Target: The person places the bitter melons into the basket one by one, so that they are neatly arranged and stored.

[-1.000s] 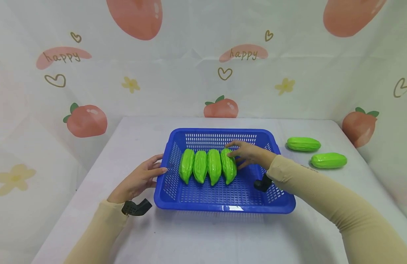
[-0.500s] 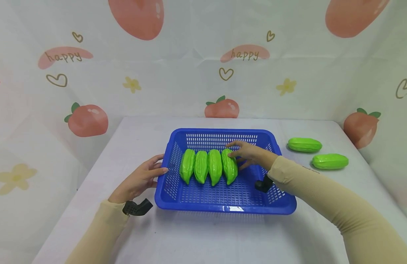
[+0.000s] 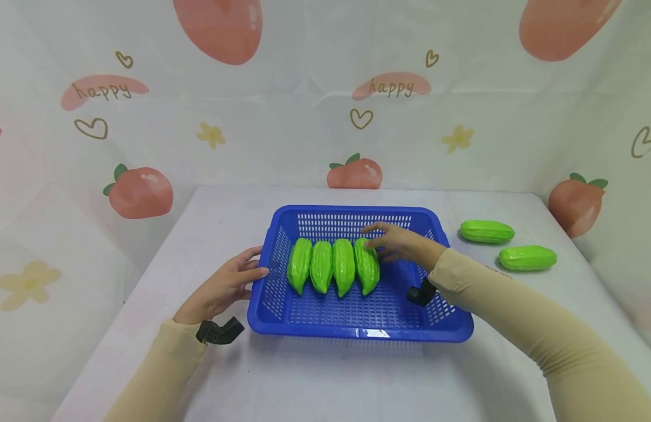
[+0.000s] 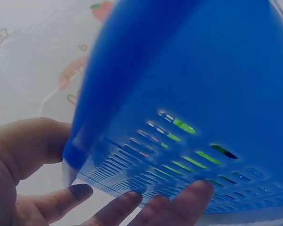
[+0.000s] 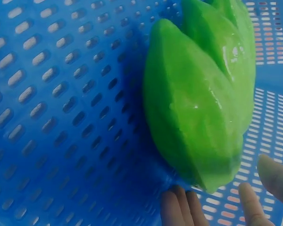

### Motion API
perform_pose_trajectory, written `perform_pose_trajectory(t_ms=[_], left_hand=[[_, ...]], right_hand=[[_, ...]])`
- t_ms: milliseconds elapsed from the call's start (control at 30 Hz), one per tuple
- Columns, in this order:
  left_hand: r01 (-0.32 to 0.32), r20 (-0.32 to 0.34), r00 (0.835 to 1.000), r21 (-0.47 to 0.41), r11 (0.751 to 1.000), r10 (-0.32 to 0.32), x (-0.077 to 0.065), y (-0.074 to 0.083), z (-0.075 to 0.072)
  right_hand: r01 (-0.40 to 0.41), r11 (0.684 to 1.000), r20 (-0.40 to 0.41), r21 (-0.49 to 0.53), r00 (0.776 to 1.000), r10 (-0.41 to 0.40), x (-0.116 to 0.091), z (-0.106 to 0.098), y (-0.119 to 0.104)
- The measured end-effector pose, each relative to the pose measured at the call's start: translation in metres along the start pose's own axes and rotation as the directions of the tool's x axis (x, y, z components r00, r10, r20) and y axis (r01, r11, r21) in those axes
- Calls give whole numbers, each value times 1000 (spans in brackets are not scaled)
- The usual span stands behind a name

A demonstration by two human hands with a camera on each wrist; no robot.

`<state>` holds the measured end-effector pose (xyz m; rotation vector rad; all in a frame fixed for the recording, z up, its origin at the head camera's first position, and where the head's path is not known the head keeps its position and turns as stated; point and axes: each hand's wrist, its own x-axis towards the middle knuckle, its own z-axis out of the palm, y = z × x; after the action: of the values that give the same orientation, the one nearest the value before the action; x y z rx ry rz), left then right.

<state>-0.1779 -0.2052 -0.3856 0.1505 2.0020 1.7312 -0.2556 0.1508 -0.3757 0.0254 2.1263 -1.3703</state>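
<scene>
Several bright green bitter melons (image 3: 343, 267) lie side by side in a blue plastic basket (image 3: 357, 331), their tapered tips facing the near side. At the basket's left side is my left hand (image 3: 225, 287), its thumb over the rim and its fingers against the outer wall, gripping it. In the left wrist view the fingers (image 4: 179, 202) rest under the slotted wall. My right hand (image 3: 402, 243) hovers inside the basket by the far end of the rightmost bitter melon (image 3: 366, 267). The right wrist view shows its fingers spread slightly apart from that melon (image 5: 193, 113).
Two more bitter melons lie on the white-covered table (image 3: 315, 381), one farther back (image 3: 486, 231) and one nearer (image 3: 527, 258), right of the basket. A white curtain (image 3: 283, 117) with peach prints hangs behind. The basket's right part shows bare slotted floor.
My right hand's fingers have lifted slightly and loosened from around the rightmost bitter melon's far end. My left hand, the basket and the melons stay in place.
</scene>
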Motion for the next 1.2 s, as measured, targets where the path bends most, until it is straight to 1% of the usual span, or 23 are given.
perform_pose_trajectory(t_ms=[167, 367, 667, 767, 867, 1000, 1100, 1200], left_hand=[[5, -4, 1000, 7, 1000, -5, 0, -1, 0], [4, -2, 1000, 5, 1000, -4, 1, -1, 0], [1, 0, 1000, 10, 1000, -1, 0, -1, 0], [6, -6, 1000, 8, 1000, -6, -1, 0, 0], [11, -10, 1000, 3, 1000, -10, -1, 1, 0], [17, -13, 1000, 0, 1000, -17, 0, 1, 0], [18, -13, 1000, 0, 1000, -18, 0, 0, 0], [13, -10, 1000, 4, 1000, -13, 0, 0, 0]], right_hand=[[19, 1000, -10, -11, 1000, -19, -2, -3, -3], [53, 999, -51, 6, 997, -53, -7, -11, -7], [140, 990, -51, 19, 989, -139, -27, -21, -14], [170, 985, -45, 25, 985, -169, -37, -25, -18], [218, 976, -41, 27, 975, -216, -51, -31, -22], [292, 956, -51, 3, 955, -291, -69, -42, -25], [326, 945, -80, -29, 941, -328, -83, -53, -25], [343, 938, -115, -53, 931, -347, -95, -64, -23]])
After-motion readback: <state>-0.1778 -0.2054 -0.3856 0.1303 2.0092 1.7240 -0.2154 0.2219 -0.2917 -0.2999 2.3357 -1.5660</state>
